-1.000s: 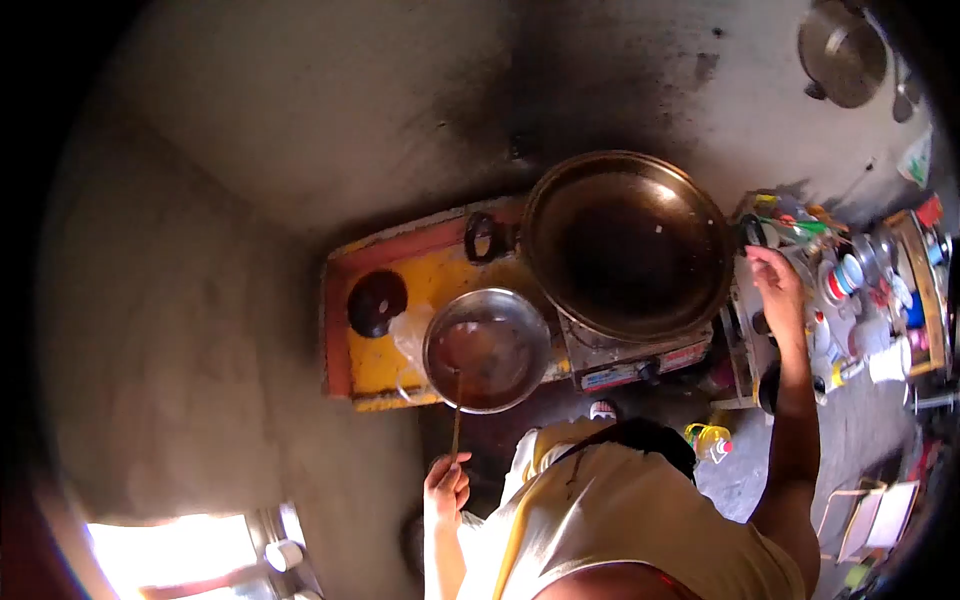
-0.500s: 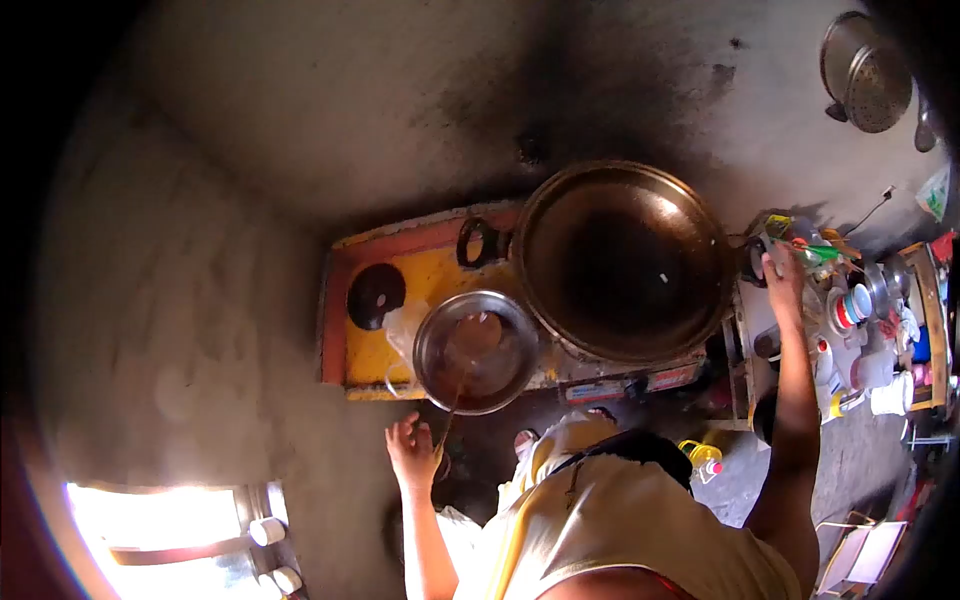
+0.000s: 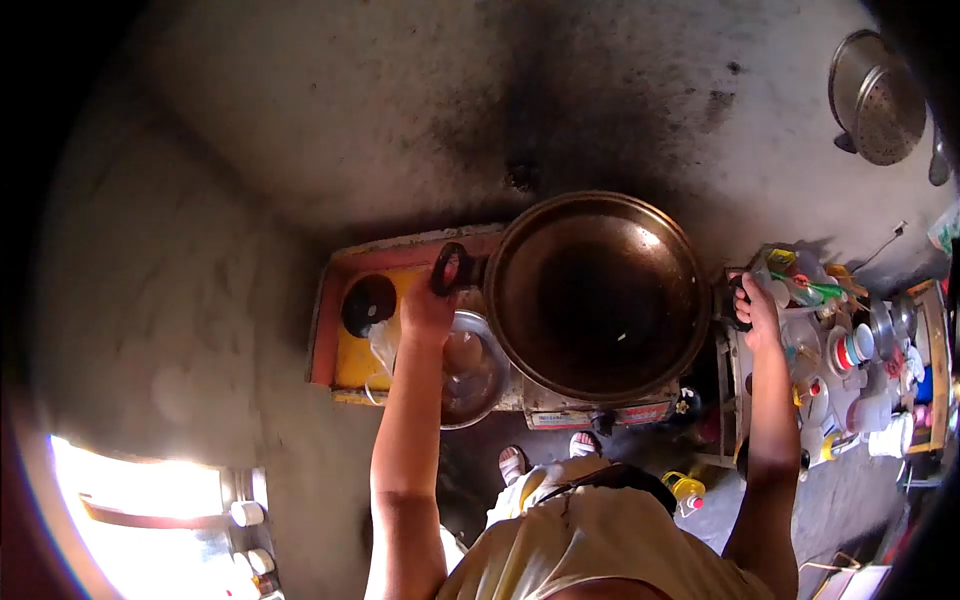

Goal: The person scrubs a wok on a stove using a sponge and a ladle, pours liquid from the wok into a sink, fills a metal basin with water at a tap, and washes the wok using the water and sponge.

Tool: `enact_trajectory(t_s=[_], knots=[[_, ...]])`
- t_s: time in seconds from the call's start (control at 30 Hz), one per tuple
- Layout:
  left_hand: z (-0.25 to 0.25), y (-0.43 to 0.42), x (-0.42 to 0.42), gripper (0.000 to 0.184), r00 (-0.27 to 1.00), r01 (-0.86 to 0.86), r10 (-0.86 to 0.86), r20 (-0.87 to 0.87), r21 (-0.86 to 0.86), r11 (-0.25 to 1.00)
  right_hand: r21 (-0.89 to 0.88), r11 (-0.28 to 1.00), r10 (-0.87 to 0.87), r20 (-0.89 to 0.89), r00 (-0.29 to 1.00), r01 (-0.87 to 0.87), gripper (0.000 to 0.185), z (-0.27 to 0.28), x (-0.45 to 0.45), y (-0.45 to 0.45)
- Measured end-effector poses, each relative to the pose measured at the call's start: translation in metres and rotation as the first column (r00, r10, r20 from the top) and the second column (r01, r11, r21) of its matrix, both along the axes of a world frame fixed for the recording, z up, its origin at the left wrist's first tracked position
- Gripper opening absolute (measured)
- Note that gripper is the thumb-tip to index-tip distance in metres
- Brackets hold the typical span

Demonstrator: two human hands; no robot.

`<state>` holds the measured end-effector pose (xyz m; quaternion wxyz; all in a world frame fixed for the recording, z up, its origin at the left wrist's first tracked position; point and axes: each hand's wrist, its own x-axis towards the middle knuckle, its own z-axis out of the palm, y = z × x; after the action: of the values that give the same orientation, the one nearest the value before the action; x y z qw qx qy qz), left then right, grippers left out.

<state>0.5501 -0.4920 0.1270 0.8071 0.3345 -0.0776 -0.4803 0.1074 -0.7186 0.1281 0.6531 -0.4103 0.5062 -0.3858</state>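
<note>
A large dark metal wok (image 3: 600,300) with a brownish rim sits over the stove, a small pale speck on its inner wall. My left hand (image 3: 428,312) is closed around its black left handle (image 3: 452,262). On the opposite side, my right hand (image 3: 758,312) wraps round the right handle (image 3: 732,303). Under my left forearm stands a metal basin (image 3: 488,385), partly covered by the arm and the wok. A round, pale brownish shape (image 3: 462,352) shows inside it.
A yellow stove top (image 3: 355,362) carries a black disc (image 3: 369,306) and a plastic bag (image 3: 382,345). On the right, a cluttered table (image 3: 735,390) holds bowls and containers. A yellow oil bottle (image 3: 685,490) stands on the floor. Metal strainers (image 3: 885,115) hang on the wall.
My left hand has gone from beside the basin up to the wok's left handle. My right hand now grips the right handle. The view has shifted slightly.
</note>
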Motion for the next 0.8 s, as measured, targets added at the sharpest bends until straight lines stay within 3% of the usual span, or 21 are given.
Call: enact_trajectory(t_s=[0.03,0.13,0.23,0.33,0.47,0.6,0.8], knots=[[0.006,-0.005,-0.003,0.026,0.998,-0.051,0.048,0.042,0.057,0.997,0.008,1.0,-0.016,0.018,1.0,0.016,0.02,-0.003,-0.001,-0.001],[0.034,-0.006,-0.016,0.024,0.993,-0.117,0.117,-0.016,0.001,0.993,0.037,0.998,-0.05,0.026,0.998,0.05,0.018,-0.011,-0.001,-0.005],[0.073,0.002,-0.04,0.024,0.976,-0.215,0.214,0.035,0.04,0.976,0.06,0.994,-0.101,0.098,0.99,0.095,0.02,-0.024,-0.004,-0.001],[0.053,0.025,-0.024,0.024,0.958,-0.285,0.285,0.018,0.069,0.956,0.019,0.995,-0.095,0.179,0.979,0.094,0.02,-0.009,0.006,0.012],[0.056,0.064,-0.036,0.026,0.909,-0.377,0.377,-0.18,0.032,0.925,-0.103,0.995,0.023,0.199,0.98,-0.002,0.021,0.045,0.025,0.033],[0.052,0.105,-0.048,0.03,0.866,-0.446,0.44,-0.238,0.032,0.894,-0.238,0.961,0.185,0.189,0.964,-0.138,0.02,0.086,0.035,0.054],[0.048,0.183,-0.077,0.033,0.792,-0.571,0.568,-0.224,0.058,0.819,-0.273,0.913,0.356,0.166,0.919,-0.304,0.022,0.11,0.045,0.08]])
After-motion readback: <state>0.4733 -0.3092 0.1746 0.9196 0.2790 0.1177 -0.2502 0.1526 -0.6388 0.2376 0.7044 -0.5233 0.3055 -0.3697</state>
